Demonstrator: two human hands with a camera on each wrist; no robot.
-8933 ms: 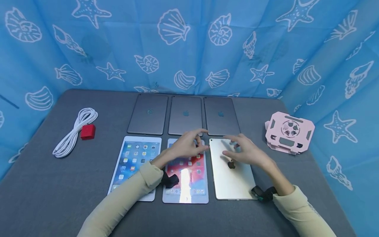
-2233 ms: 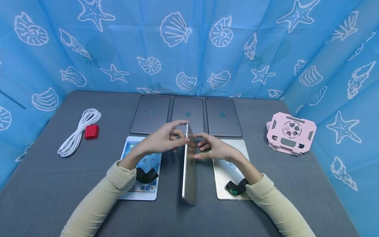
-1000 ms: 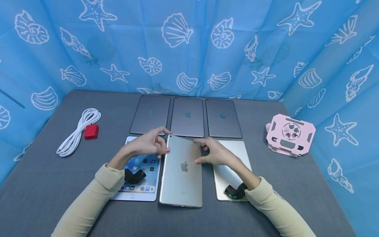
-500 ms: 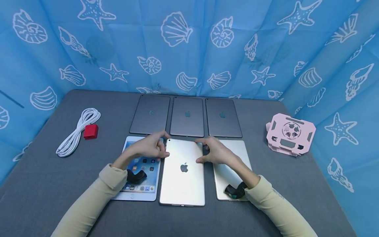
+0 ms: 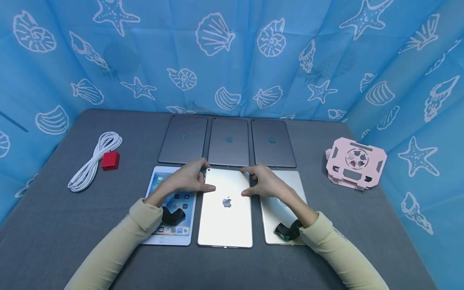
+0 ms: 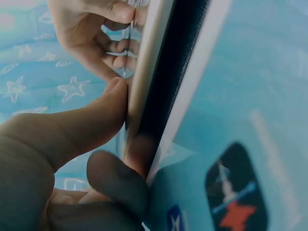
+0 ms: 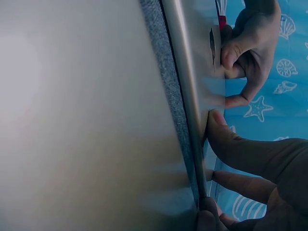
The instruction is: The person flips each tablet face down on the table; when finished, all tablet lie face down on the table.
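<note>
The middle tablet [image 5: 225,225] of the front row lies face down, its pale metal back and apple logo showing. My left hand [image 5: 189,177] grips its upper left corner, thumb on the back, fingers at the edge. At the upper right corner my right hand [image 5: 267,182] grips likewise, thumb on the back. Up close in the left wrist view, the left thumb [image 6: 103,108] presses near the rim; the right thumb [image 7: 224,134] does so in the right wrist view. To the left lies a tablet with a lit screen [image 5: 174,237]. A pale-backed tablet [image 5: 294,183] lies face down to the right, partly under my right forearm.
Three dark grey tablets, left [image 5: 183,139], middle [image 5: 229,141] and right [image 5: 272,143], lie face down in the back row. A coiled white cable [image 5: 87,171] and a red block [image 5: 110,160] lie at left. A pink stand [image 5: 355,163] is at right. A blue curtain [image 5: 246,72] hangs behind.
The middle tablet, screen up at first, was raised on edge, turned over and laid face down. In the last half second it slid slightly away from me, and my left thumb moved onto its back.
</note>
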